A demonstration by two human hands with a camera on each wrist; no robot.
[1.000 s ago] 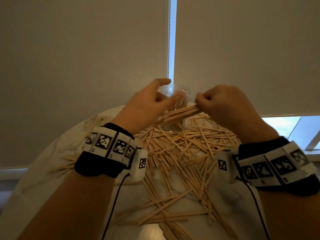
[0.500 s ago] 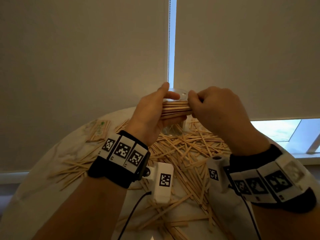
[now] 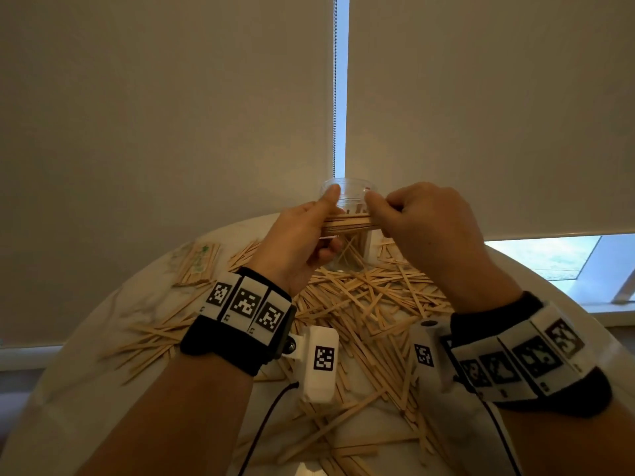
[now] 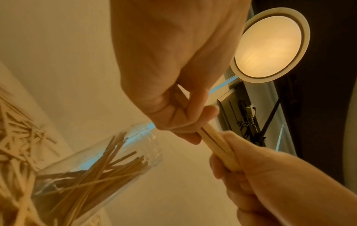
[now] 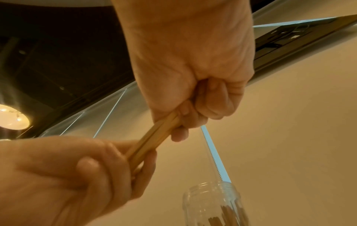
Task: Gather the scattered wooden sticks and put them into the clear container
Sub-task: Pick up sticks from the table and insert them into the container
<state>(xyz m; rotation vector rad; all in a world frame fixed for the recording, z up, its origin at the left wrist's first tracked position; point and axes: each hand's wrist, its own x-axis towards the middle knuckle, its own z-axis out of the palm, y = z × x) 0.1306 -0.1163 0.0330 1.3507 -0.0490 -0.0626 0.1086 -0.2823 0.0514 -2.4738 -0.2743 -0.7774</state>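
A bundle of wooden sticks (image 3: 348, 223) is held level in the air between both hands, in front of the clear container (image 3: 347, 197). My left hand (image 3: 309, 231) grips its left end, thumb on top. My right hand (image 3: 409, 214) grips the right end with curled fingers. The left wrist view shows the bundle (image 4: 214, 142) running from the left hand (image 4: 173, 116) into the right hand (image 4: 243, 165). In the right wrist view the bundle (image 5: 154, 137) spans both fists above the container (image 5: 210, 203). The container (image 4: 92, 172) holds several sticks and stands upright on the table.
Many loose sticks (image 3: 360, 310) lie scattered over the round white table (image 3: 86, 389), more at the left (image 3: 151, 341). A wrapped pack of sticks (image 3: 197, 266) lies at the back left. Roller blinds with a bead chain (image 3: 335, 91) hang behind the table.
Both hands lifted the bundle from a tilt near the table to level in front of the container's top, and squared the sticks together. The left hand's grip turned thumb-up.
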